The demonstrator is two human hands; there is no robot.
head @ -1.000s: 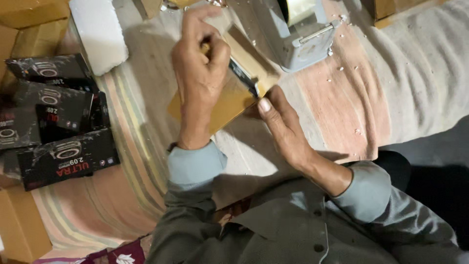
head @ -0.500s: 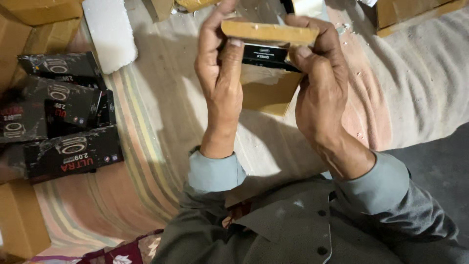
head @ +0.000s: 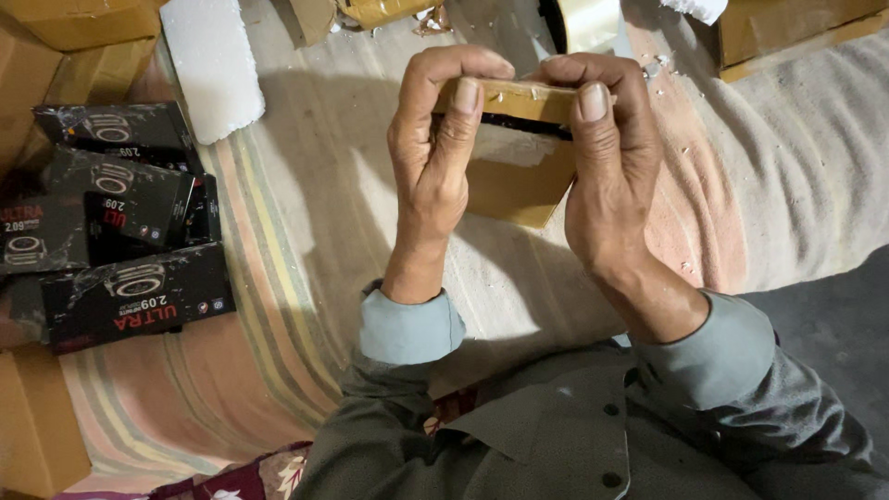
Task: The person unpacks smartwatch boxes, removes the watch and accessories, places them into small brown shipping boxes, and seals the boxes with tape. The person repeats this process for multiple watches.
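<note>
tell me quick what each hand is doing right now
Left hand: closed on the left end of the small brown cardboard box.
Right hand: closed on the right end of the same box.

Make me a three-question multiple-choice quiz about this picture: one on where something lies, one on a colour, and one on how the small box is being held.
1. Where do the black printed cartons lie?
A. on the person's lap
B. on the striped cloth at the left of the picture
C. on top of the white foam slab

2. What colour are the person's shirt cuffs?
A. red
B. pale blue-grey
C. yellow

3. How is the small brown cardboard box held?
A. by both hands, lifted off the cloth
B. by the left hand alone
C. it lies flat, untouched

Answers:
1 B, the cartons are piled at the left edge on the cloth.
2 B, both cuffs show pale blue-grey.
3 A, the left hand and right hand pinch its top edge between thumbs and fingers.
</note>
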